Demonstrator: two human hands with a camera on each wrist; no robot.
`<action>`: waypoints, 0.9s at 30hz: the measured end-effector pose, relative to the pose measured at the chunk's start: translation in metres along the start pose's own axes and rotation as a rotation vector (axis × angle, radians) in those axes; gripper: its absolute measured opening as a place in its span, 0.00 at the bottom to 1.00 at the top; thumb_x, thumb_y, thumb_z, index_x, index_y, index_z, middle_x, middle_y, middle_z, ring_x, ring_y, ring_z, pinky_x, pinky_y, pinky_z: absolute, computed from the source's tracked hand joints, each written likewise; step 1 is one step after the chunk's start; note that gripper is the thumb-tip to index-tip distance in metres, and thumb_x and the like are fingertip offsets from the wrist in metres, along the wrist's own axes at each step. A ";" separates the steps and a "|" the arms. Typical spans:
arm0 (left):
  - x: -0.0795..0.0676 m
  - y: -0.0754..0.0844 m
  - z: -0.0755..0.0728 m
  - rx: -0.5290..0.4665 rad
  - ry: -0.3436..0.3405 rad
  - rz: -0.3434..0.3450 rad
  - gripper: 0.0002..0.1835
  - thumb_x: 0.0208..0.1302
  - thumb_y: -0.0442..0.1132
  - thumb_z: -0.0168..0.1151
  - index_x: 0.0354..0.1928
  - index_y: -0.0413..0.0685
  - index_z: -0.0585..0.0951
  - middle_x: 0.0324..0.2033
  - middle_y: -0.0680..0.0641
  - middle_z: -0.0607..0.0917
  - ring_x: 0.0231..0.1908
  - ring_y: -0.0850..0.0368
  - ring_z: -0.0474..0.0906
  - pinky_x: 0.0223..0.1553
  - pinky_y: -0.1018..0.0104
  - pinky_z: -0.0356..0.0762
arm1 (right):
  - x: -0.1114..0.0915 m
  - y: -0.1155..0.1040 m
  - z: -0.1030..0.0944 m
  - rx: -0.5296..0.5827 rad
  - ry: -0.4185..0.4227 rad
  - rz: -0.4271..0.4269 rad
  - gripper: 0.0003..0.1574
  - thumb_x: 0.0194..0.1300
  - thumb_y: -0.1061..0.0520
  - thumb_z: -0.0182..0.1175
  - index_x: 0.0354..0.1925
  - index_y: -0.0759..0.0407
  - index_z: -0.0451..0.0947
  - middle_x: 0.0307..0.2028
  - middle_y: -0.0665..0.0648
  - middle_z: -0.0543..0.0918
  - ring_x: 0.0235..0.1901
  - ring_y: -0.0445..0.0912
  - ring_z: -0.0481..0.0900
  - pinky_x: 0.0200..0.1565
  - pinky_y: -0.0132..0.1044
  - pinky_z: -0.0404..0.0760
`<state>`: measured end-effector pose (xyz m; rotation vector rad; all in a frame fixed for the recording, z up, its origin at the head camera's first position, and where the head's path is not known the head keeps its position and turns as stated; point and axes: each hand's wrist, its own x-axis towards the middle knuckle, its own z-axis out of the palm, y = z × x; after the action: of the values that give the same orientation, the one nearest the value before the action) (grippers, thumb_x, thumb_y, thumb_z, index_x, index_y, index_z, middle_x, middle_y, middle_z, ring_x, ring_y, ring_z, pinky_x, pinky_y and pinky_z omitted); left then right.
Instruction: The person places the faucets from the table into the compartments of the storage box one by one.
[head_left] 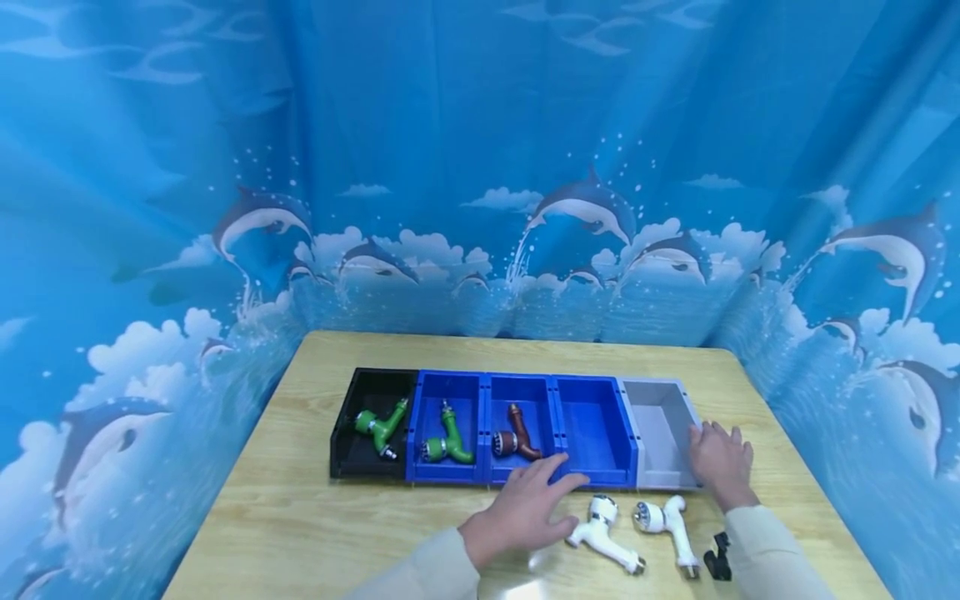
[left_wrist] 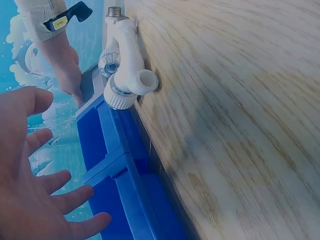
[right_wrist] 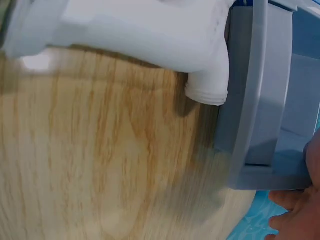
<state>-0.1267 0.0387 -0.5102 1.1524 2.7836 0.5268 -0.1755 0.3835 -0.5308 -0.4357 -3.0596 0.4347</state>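
My left hand (head_left: 528, 504) is spread, palm facing down, near the front edges of the blue bins (head_left: 596, 477). Its fingers look apart and hold nothing in the left wrist view. At the right end of the row, my right hand (head_left: 723, 462) touches the side of the grey bin (head_left: 660, 421); part of its contact is hidden. Between the hands lie two white taps: one white tap (head_left: 606, 537) beside my left hand, another white tap (head_left: 675, 529) in front of the grey bin. A black tap-like piece (head_left: 718, 558) lies near my right sleeve, partly covered.
A black bin (head_left: 342, 433) at the left end holds a green tap (head_left: 384, 427). One blue bin holds another green tap (head_left: 452, 442), the neighbouring one a brown tap (head_left: 519, 433). The bins stand on a wooden table (head_left: 300, 533), with a dolphin-print curtain (head_left: 450, 167) around it.
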 end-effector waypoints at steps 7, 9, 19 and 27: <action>0.000 0.002 0.002 -0.008 0.012 -0.009 0.31 0.67 0.57 0.56 0.71 0.70 0.63 0.73 0.47 0.59 0.69 0.46 0.61 0.62 0.40 0.66 | 0.000 0.001 0.009 0.039 0.029 0.019 0.38 0.78 0.48 0.28 0.63 0.84 0.55 0.59 0.83 0.63 0.62 0.78 0.51 0.62 0.72 0.50; 0.000 0.002 0.002 -0.014 0.014 -0.013 0.31 0.67 0.57 0.56 0.71 0.70 0.63 0.73 0.47 0.59 0.69 0.46 0.61 0.62 0.39 0.66 | 0.000 0.001 0.011 0.049 0.036 0.027 0.39 0.78 0.48 0.28 0.65 0.85 0.51 0.60 0.84 0.63 0.62 0.78 0.51 0.62 0.71 0.50; 0.003 0.007 0.007 -0.008 0.005 -0.015 0.32 0.65 0.59 0.57 0.71 0.71 0.63 0.73 0.48 0.59 0.69 0.48 0.61 0.63 0.43 0.66 | -0.002 -0.001 0.013 0.079 0.002 0.076 0.40 0.78 0.46 0.25 0.69 0.81 0.47 0.62 0.82 0.60 0.63 0.79 0.51 0.63 0.72 0.48; 0.008 0.017 0.013 0.036 0.016 0.030 0.36 0.61 0.62 0.61 0.71 0.72 0.62 0.72 0.50 0.60 0.68 0.51 0.62 0.63 0.48 0.67 | -0.001 -0.003 0.013 0.103 0.002 0.096 0.40 0.78 0.45 0.24 0.70 0.77 0.47 0.63 0.81 0.59 0.64 0.78 0.49 0.64 0.72 0.46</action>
<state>-0.1183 0.0589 -0.5160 1.2042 2.8042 0.4926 -0.1757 0.3769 -0.5422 -0.5795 -3.0058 0.5920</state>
